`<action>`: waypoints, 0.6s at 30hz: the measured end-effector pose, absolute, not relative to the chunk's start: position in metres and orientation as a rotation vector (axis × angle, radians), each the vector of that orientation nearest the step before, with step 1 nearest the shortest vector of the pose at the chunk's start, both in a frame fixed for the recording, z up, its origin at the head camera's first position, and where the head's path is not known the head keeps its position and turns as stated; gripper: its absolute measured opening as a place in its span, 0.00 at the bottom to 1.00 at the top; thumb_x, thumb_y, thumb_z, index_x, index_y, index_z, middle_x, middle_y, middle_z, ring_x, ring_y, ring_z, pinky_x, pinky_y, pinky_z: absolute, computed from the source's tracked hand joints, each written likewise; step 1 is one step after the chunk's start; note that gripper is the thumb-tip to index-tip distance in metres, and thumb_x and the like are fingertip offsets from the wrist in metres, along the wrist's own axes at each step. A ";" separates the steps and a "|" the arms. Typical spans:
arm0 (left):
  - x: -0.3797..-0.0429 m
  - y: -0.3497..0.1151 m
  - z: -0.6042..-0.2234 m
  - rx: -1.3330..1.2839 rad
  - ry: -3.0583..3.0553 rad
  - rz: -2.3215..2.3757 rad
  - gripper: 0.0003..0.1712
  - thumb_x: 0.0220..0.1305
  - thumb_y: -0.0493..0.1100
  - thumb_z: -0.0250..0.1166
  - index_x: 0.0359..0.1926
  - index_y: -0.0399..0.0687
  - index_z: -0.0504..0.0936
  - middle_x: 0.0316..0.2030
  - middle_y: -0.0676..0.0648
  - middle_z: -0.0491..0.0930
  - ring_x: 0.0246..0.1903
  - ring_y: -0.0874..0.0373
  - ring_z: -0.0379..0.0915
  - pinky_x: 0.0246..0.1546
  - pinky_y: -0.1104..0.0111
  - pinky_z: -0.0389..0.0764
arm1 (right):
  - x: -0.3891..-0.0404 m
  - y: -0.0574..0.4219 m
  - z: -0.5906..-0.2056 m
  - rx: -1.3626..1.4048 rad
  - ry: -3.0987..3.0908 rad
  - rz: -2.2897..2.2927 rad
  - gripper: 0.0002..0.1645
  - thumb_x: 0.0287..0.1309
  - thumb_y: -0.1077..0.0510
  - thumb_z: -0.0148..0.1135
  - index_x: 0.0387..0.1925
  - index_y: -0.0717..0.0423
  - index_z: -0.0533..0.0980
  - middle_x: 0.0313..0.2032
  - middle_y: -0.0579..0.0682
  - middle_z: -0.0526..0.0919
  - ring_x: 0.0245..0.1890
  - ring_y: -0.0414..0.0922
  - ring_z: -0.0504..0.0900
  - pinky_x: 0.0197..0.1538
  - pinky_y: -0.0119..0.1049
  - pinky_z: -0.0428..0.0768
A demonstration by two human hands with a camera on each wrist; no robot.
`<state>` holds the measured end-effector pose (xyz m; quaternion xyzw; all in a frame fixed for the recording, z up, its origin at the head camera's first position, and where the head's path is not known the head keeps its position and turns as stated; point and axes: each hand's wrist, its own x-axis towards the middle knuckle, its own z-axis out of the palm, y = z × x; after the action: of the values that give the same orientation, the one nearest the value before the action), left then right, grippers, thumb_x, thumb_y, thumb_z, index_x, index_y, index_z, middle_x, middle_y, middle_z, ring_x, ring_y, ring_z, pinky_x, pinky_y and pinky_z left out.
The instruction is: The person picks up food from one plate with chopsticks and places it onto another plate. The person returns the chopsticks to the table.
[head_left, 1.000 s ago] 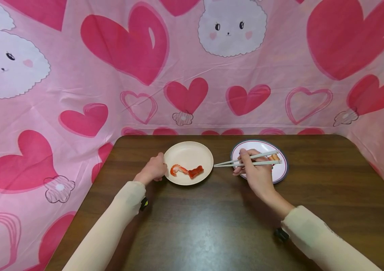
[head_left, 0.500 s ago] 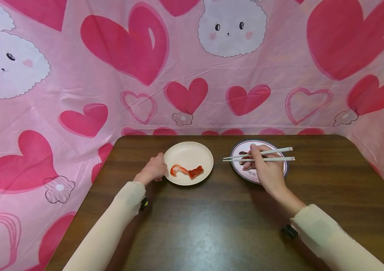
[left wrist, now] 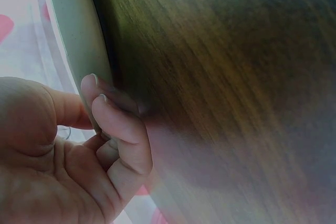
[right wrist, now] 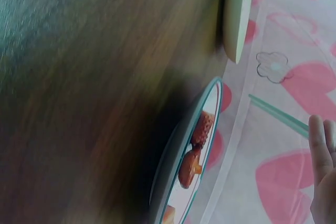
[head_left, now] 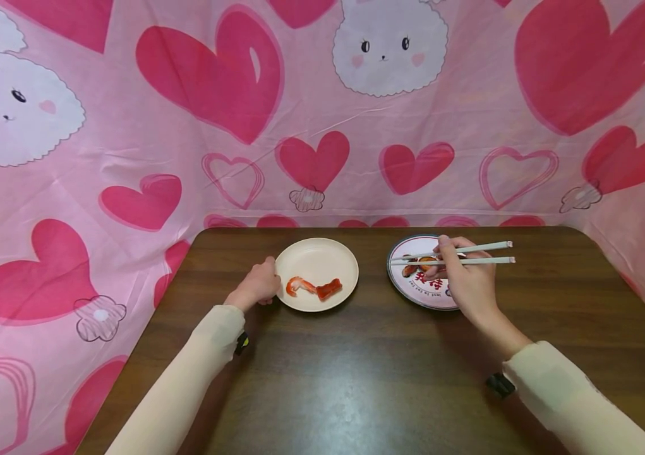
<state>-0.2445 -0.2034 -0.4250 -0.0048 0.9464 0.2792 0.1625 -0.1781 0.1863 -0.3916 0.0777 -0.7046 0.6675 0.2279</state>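
Glossy wood-grain table (head_left: 322,379), smooth plate (head_left: 313,256)

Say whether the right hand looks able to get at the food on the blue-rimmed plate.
Probably yes: the right hand holds chopsticks over the blue-rimmed plate, and nothing visible stands between the sticks and the food.

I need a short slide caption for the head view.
Left hand grips a cream plate; right hand holds chopsticks over a blue-rimmed plate of food.

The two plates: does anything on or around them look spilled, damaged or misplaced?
Nothing stands out: the cream plate and the blue-rimmed plate sit on the table, the visible food lies on them, and no spill or crack shows.
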 end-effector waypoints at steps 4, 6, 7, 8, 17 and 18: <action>-0.244 -0.203 -0.424 -0.022 2.701 0.787 0.19 0.79 0.37 0.51 0.64 0.32 0.63 0.30 0.37 0.78 0.19 0.52 0.76 0.20 0.64 0.81 | -0.181 0.193 -0.390 0.231 -1.943 1.832 0.21 0.77 0.55 0.59 0.38 0.75 0.78 0.24 0.56 0.85 0.18 0.46 0.86 0.24 0.37 0.85; -0.244 -0.203 -0.424 -0.026 2.699 0.784 0.19 0.79 0.37 0.50 0.64 0.32 0.63 0.29 0.37 0.78 0.19 0.52 0.76 0.20 0.64 0.81 | -0.182 0.196 -0.389 0.247 -1.929 1.860 0.21 0.77 0.55 0.60 0.38 0.73 0.78 0.27 0.58 0.84 0.18 0.47 0.86 0.27 0.41 0.86; -0.244 -0.203 -0.424 -0.023 2.699 0.784 0.19 0.79 0.37 0.50 0.64 0.32 0.63 0.29 0.37 0.78 0.19 0.52 0.76 0.20 0.64 0.81 | -0.182 0.198 -0.389 0.251 -1.932 1.869 0.21 0.77 0.54 0.60 0.38 0.73 0.79 0.28 0.59 0.84 0.18 0.47 0.86 0.27 0.42 0.86; -0.244 -0.203 -0.424 -0.019 2.700 0.785 0.19 0.79 0.37 0.50 0.64 0.32 0.63 0.29 0.37 0.78 0.19 0.52 0.76 0.20 0.64 0.81 | -0.183 0.200 -0.389 0.253 -1.937 1.876 0.20 0.77 0.54 0.60 0.38 0.72 0.79 0.29 0.59 0.84 0.19 0.47 0.87 0.27 0.42 0.86; -0.243 -0.204 -0.423 -0.014 2.703 0.806 0.20 0.79 0.37 0.50 0.65 0.31 0.63 0.31 0.36 0.78 0.20 0.51 0.76 0.20 0.64 0.81 | -0.188 0.215 -0.389 0.264 -2.077 1.847 0.18 0.76 0.55 0.62 0.41 0.70 0.79 0.29 0.60 0.85 0.19 0.46 0.87 0.27 0.41 0.86; -0.243 -0.203 -0.424 -0.015 2.704 0.805 0.20 0.79 0.37 0.50 0.65 0.31 0.63 0.31 0.36 0.78 0.20 0.51 0.76 0.20 0.64 0.81 | -0.189 0.216 -0.390 0.262 -2.085 1.849 0.18 0.76 0.54 0.63 0.41 0.69 0.79 0.28 0.59 0.85 0.19 0.46 0.87 0.27 0.40 0.86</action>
<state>-0.2429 -0.2034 -0.4236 -0.0052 0.9461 0.2818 0.1593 -0.1887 0.2163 -0.3895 0.0922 -0.7341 0.6508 0.1704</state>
